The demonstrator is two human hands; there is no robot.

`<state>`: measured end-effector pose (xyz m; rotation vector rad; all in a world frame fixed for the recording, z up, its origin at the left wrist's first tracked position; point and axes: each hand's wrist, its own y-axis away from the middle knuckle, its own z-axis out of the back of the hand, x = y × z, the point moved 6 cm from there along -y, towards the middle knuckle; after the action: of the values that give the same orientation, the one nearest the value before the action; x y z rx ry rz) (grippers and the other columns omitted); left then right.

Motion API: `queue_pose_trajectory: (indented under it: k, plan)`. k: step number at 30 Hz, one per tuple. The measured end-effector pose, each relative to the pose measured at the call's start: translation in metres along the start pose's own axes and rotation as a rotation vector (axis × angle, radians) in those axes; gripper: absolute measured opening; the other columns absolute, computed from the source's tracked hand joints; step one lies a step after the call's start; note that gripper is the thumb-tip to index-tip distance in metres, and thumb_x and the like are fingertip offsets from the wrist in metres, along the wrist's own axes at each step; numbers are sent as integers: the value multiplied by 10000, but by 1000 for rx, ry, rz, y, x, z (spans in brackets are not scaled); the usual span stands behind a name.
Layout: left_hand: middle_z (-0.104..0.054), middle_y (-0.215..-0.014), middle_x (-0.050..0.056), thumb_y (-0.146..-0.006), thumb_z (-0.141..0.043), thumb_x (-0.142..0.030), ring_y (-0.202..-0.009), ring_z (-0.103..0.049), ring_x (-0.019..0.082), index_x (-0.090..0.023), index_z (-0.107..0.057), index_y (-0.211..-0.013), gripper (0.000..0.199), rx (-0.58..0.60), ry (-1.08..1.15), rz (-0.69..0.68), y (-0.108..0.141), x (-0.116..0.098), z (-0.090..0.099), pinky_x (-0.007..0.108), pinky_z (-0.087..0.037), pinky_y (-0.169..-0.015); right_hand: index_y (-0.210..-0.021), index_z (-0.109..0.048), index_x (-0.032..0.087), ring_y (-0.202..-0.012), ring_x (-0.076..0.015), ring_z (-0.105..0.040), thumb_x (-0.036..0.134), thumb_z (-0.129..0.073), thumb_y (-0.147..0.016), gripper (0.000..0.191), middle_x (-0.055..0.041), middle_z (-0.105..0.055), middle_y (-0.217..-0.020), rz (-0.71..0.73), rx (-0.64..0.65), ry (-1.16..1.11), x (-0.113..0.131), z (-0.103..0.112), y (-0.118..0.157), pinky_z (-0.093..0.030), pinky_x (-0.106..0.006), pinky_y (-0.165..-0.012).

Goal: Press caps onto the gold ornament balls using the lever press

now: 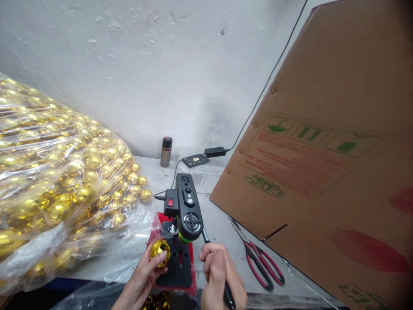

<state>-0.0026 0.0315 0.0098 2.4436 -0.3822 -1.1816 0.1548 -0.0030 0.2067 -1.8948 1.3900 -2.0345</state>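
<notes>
Pale grey tabletop (219,224) runs under everything you are working at, ending at a rough white plastered wall (145,64).

Nearest you, your left hand (145,275) is cupped narrowly around a small faceted gold ball (160,252), its mirrored tiles catching light; fingers and thumb wrap its underside and hold it against the base plate of the black press (185,206). Just right of the press base, your right hand (219,271) is closed in a fist round the lever handle (227,295), a slim metal rod with a dark grip whose lower end is cut off by the frame edge. The press itself is matte black plastic with round speaker-like grilles, a red rocker switch on its left side and a green ring under its head; it stands on a flat black plate over something red that is mostly hidden.

Right of the press lie red-handled scissors (263,269), blades pointing away from you. Beyond them a big brown corrugated cardboard sheet (322,150) leans up, printed with green symbols and red text too blurred to read.

Left of the press, a crinkled clear plastic bag (48,181) bulges with many shiny gold balls; its far side runs out of view.

Behind the press stand a small metal cylinder with a black cap (166,151), a flat black remote-like pad (195,160) and a black power adapter (215,151), whose cable climbs the wall.
</notes>
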Motion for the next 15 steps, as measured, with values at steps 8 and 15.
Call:
queue_pose_trajectory:
  k: [8,15]
  plan:
    - [-759,-864,6,-637,-961,-639,-640,-711,174,-212,-635,-1241,809,-60,-269,-173,-17,3,13,207,-438,-473,-671,-455,207,-601,-92,-438,248,-499,-1120,453,43,-450,-647,1,5,-13,3,-1,-3,-268,-275,-567]
    - [-835,-1139,100,-717,-852,-625,-1076,-780,359,-236,-713,-1217,648,-62,-707,-408,-24,-8,0,416,-599,-933,-667,-473,207,-617,-92,-480,223,-477,-1124,457,40,-472,-658,2,14,-10,10,-5,-7,-337,-266,-588]
